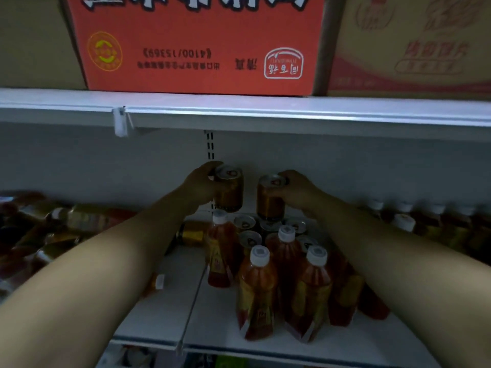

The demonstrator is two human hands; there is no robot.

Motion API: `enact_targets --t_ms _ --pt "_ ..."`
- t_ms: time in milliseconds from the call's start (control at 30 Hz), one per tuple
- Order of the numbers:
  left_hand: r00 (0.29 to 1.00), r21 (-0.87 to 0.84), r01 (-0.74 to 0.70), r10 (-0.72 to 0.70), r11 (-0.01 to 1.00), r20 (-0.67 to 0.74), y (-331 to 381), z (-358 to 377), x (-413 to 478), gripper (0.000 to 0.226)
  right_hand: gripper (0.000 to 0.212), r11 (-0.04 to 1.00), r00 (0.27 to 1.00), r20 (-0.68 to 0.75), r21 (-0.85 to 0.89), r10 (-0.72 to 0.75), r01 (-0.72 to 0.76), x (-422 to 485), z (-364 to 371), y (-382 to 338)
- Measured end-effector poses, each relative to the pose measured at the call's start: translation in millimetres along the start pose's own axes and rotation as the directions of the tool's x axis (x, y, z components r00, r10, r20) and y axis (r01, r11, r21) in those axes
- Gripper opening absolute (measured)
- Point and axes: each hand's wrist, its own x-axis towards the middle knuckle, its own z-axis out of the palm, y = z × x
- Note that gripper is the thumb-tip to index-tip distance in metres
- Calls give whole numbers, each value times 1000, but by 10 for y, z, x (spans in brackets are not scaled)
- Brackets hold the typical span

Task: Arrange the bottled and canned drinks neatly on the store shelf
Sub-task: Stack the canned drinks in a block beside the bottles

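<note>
- Cans of brown drink are the things in hand: the left hand (198, 185) is clamped round one can (229, 191), the right hand (297, 189) round a second can (270, 197), both upright and raised above the standing cans (249, 229) at the back of the shelf (170, 309).
- Just in front of those standing cans, several red bottles (257, 290) with white caps stand upright in a loose cluster, not in straight rows.
- Left of the standing cans, one gold can (192, 233) lies on its side; further left is a jumbled heap of bottles (53, 229), most of them lying down.
- Right of the standing cans, more capped bottles (406, 221) stand upright, though blurred.
- I judge the task partly done: a middle group stands, but the held cans need placing, the heap needs sorting, and the rows need squaring.
</note>
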Motion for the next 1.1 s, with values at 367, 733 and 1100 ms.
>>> enact_targets --t_ms 367,733,1100 --pt "975 278 43 -101 960 197 -241 192 316 58 53 985 986 38 -75 161 -158 258 55 387" --pt "932 166 26 -84 986 353 -246 402 391 22 55 988 989 46 -70 138 -135 307 140 548" --pt "946 -258 277 -216 925 243 -488 138 -171 28 53 957 996 86 -289 27 -1 -419 10 -243"
